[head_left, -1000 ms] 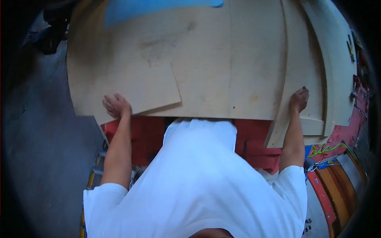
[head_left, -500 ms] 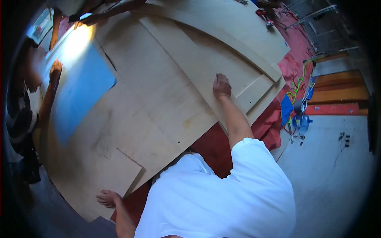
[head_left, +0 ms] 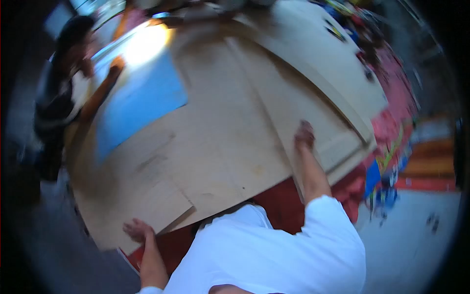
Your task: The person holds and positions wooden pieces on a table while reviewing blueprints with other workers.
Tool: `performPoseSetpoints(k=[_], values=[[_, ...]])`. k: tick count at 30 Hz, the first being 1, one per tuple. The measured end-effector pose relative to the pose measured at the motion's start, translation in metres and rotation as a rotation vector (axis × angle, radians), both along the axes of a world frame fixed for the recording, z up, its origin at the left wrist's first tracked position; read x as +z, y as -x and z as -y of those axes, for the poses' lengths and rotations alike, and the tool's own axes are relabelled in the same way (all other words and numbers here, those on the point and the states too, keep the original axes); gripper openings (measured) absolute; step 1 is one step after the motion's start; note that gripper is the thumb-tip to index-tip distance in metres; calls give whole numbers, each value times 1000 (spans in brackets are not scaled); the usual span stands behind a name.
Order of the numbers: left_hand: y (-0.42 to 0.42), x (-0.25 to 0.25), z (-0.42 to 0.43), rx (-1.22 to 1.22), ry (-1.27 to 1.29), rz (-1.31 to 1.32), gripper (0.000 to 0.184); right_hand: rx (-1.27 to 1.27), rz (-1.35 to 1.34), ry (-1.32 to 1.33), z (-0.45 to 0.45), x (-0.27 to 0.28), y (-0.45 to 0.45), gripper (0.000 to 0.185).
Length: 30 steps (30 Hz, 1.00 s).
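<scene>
My left hand (head_left: 138,230) lies with fingers spread on the near left edge of a large plywood sheet (head_left: 220,142). On the right, my right hand (head_left: 304,134) rests on a long plywood strip (head_left: 262,73), its fingers stretched out though blurred. Beneath that strip the wide sheet reaches across most of the view. A smaller plywood piece (head_left: 161,206) lies near my left hand, its edge by a notch. Over on the far left, a blue sheet (head_left: 142,103) covers part of the wood under a bright light patch.
Another person (head_left: 63,93) leans in at the left, with a hand (head_left: 116,63) on the blue sheet. Raised boards (head_left: 338,105) lie along the right. Red cloth (head_left: 391,122), a blue water jug (head_left: 387,196) and orange-brown wood (head_left: 433,164) are on the right floor side.
The camera view has turned, so the sheets and both hands appear shifted, the right hand lower and further right. My hands stay on the wood. The other person shows more fully.
</scene>
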<state>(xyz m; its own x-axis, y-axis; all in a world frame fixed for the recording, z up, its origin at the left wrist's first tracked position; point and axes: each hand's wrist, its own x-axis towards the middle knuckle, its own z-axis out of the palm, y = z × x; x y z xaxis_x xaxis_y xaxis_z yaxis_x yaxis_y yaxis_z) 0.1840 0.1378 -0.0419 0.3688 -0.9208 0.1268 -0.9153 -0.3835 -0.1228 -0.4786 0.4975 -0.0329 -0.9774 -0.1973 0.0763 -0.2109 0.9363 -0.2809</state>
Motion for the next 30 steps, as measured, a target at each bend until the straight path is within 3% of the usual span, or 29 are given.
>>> performPoseSetpoints(k=[2,3,4,5,7,13,16,17,18,19,22,25,27,29,30], values=[[17,16,-5,88,-8,-27,56,44,-12,160,-5,-13,9,39],[13,8,-8,55,57,-11,57,153,-125,55,-15,-32,16,38],[9,-1,-10,8,118,6,57,75,-47,132,-1,1,-1,38],[10,1,-10,31,115,-9,58,104,-151,72,-6,-16,6,36],[16,6,-11,42,107,-45,59,67,-66,-43,10,19,-9,32],[23,22,-17,17,50,-132,62,45,-121,-106,6,16,-8,32],[10,-15,-12,22,153,-337,65,52,-228,-176,-12,-28,10,31],[21,8,-13,58,41,-236,65,75,-328,-213,-16,-44,18,30],[36,35,-18,73,-15,-241,65,32,-201,-154,-7,-22,12,29],[24,12,-17,62,38,-164,63,-1,-68,-94,5,9,-3,28],[35,39,-18,99,-24,-134,60,100,-259,-145,-7,-24,8,26],[44,53,-20,151,-82,-72,57,65,-187,-80,-3,-11,0,26],[6,-24,-12,-19,303,212,73,4,-126,-6,-1,-3,-3,26],[-4,-31,-12,-47,312,208,73,16,-116,-15,2,3,-8,26],[13,2,-13,13,132,64,66,16,-120,-13,3,3,-9,26]])
